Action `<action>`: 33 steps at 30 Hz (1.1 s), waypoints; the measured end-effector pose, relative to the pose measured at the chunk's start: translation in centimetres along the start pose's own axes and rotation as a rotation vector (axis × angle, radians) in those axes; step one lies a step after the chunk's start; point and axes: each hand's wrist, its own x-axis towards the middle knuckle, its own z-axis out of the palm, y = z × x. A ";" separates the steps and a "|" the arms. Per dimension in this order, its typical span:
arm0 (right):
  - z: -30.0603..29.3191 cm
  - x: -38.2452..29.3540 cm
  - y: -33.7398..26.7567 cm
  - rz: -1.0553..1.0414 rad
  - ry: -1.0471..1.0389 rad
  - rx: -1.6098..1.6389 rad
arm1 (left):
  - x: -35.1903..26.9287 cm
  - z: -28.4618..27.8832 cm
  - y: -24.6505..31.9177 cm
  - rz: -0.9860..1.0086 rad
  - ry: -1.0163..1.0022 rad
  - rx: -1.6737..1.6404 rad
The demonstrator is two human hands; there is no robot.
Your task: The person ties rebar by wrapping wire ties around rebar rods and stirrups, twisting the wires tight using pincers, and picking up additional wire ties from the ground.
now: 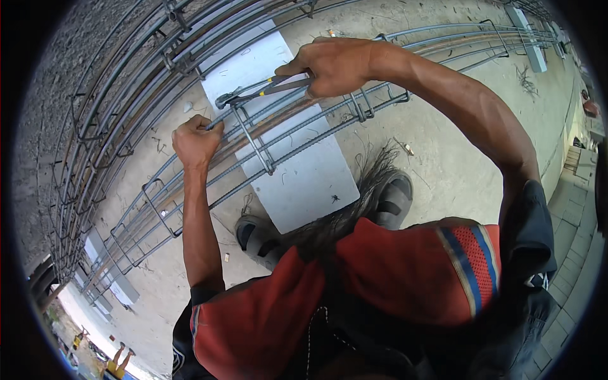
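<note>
My right hand (335, 66) grips the handles of a pair of end-cutting pincers (263, 90), dark with yellow marks. The pincer jaws rest at the joint of the upper ribbed bar and a square wire stirrup (251, 137). Left of the jaws, my left hand (197, 140) is closed around the same bar. Both hands are on a long rebar cage (304, 128), made of ribbed steel bars with stirrups spaced along it. The cage crosses over a pale flat block (304, 180). Whether a tie wire sits in the jaws is too small to tell.
A bundle of thin dark binding wire (351, 213) lies between my sandalled feet. More rebar cages (123, 90) are stacked beyond, at upper left. Pale blocks (527, 42) (111, 270) sit under both cage ends. Wire scraps litter the concrete floor (441, 156). A person (118, 363) is at lower left.
</note>
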 end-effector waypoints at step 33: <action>11.1 -55.1 -39.6 2.017 -0.248 1.332 | -14.2 -16.1 11.2 -0.149 -1.264 -0.519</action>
